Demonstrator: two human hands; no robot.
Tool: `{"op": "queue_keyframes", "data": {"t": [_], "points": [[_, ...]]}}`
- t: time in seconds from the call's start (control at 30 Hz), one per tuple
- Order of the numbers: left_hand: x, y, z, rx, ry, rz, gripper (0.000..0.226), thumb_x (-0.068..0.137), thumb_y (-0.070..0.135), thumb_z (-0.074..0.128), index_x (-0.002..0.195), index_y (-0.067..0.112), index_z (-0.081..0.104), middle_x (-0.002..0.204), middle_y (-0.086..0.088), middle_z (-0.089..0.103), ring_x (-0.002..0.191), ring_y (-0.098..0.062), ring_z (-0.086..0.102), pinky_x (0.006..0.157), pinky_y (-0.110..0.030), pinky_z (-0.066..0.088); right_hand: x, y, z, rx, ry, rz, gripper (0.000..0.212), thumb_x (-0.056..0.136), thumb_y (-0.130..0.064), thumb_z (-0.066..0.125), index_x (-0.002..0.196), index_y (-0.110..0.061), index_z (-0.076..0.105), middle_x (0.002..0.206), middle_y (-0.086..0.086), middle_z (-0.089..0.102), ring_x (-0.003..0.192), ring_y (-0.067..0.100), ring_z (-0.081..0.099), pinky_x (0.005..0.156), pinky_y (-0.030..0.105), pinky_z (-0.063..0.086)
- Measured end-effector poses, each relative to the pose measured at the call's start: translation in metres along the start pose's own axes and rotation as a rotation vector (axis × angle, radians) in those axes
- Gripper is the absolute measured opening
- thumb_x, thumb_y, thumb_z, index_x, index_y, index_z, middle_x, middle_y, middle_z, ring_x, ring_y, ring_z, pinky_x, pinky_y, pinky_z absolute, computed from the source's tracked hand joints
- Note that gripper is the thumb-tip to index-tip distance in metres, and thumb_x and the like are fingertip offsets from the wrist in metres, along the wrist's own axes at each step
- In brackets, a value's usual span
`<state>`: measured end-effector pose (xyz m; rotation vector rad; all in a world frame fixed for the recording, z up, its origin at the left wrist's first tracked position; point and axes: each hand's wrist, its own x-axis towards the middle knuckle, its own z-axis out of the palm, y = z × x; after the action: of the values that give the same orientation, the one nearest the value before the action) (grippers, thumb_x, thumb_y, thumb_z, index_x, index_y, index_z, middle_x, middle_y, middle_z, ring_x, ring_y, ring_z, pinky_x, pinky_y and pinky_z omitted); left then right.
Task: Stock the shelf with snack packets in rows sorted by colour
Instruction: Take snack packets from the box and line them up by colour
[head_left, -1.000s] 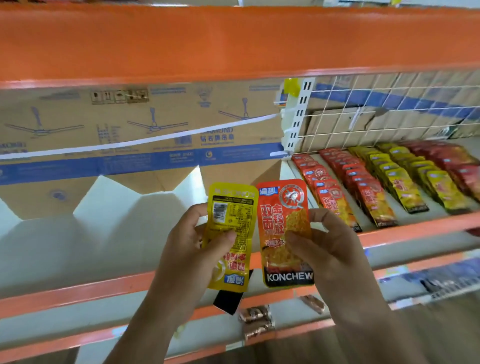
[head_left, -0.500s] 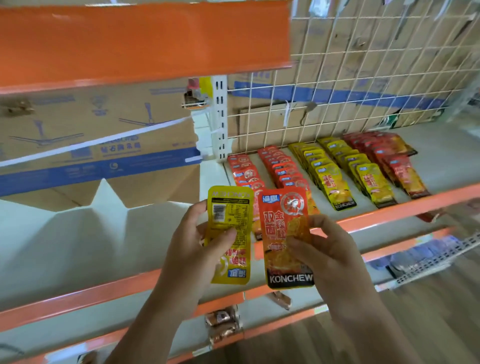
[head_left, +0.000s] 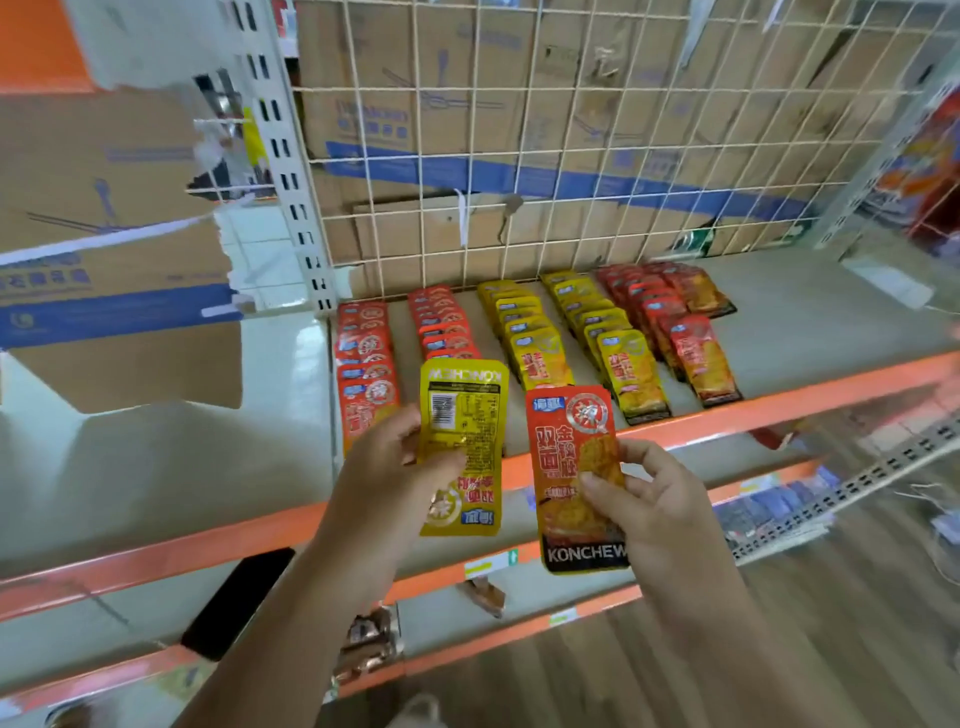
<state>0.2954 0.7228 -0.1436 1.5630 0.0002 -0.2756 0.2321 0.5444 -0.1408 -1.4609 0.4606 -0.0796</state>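
My left hand pinches a yellow snack packet, held upside down with its printed back facing me. My right hand pinches an orange-red snack packet, front side up. Both packets hover in front of the shelf's orange edge. On the shelf lie rows of packets running front to back: two orange-red rows at the left, two yellow rows in the middle, and dark red rows at the right.
A white wire grid backs the shelf, with cardboard boxes behind and to the left. A slotted upright post divides the bays. Lower shelves hold a black flat object and a few brown packets. Wooden floor lies below right.
The view has swung right and closer to the stocked bay. Both hands carried their packets rightward, and the two packets have drifted slightly apart.
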Motion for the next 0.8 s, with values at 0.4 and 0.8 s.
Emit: {"op": "queue_keyframes", "data": {"t": [0.4,0.8], "points": [[0.070,-0.008,0.068,-0.056,0.020,-0.049,0.025,0.081,-0.001,0.069,0.101,0.013,0.071,0.094,-0.004,0.075,0.090,-0.024,0.072,0.084,-0.044,0.056,0.086,0.002,-0.050,0.027,0.040,0.062,0.023,0.087,-0.001,0.063,0.105,-0.013,0.055,0.083,0.011,0.075,0.074,0.026,0.071,0.075,0.043,0.057],[0.141,-0.002,0.093,-0.147,0.047,-0.026,0.029,0.080,-0.009,0.065,0.099,0.012,0.069,0.094,-0.005,0.076,0.086,-0.018,0.071,0.072,-0.026,0.058,0.178,-0.021,-0.075,0.196,-0.124,0.201,0.025,0.084,0.008,0.057,0.101,-0.010,0.058,0.074,0.005,0.073,0.064,0.016,0.070,0.055,0.032,0.057]]}}
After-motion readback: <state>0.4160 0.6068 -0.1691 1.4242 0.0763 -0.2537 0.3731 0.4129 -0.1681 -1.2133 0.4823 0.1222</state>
